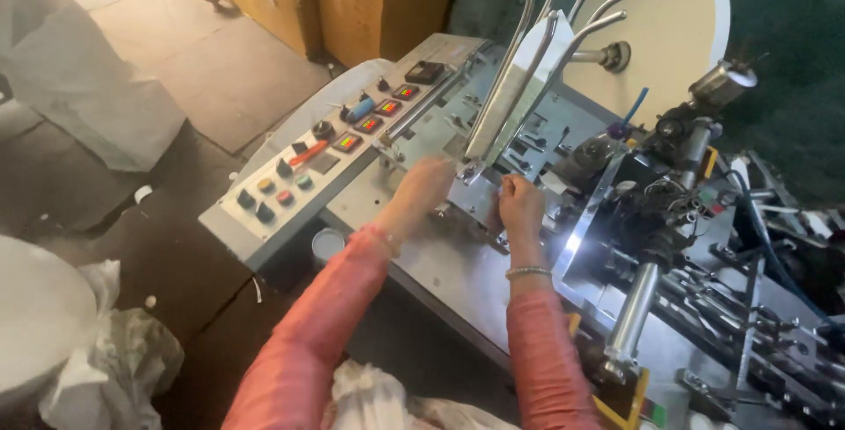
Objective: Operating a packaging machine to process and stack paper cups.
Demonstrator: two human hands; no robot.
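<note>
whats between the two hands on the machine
In the head view, the lower end of the slanted metal guide chute comes down between the left hand and the right hand, onto the grey machine plate.

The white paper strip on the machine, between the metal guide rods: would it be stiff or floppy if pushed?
The white paper strip looks thin and flat, so probably floppy and light. It seems to rely on the metal guide rods for shape, so it likely creases or tears easily.

Grey machine deck (440,263): control panel (308,166), paper guide rails (519,69).
</note>
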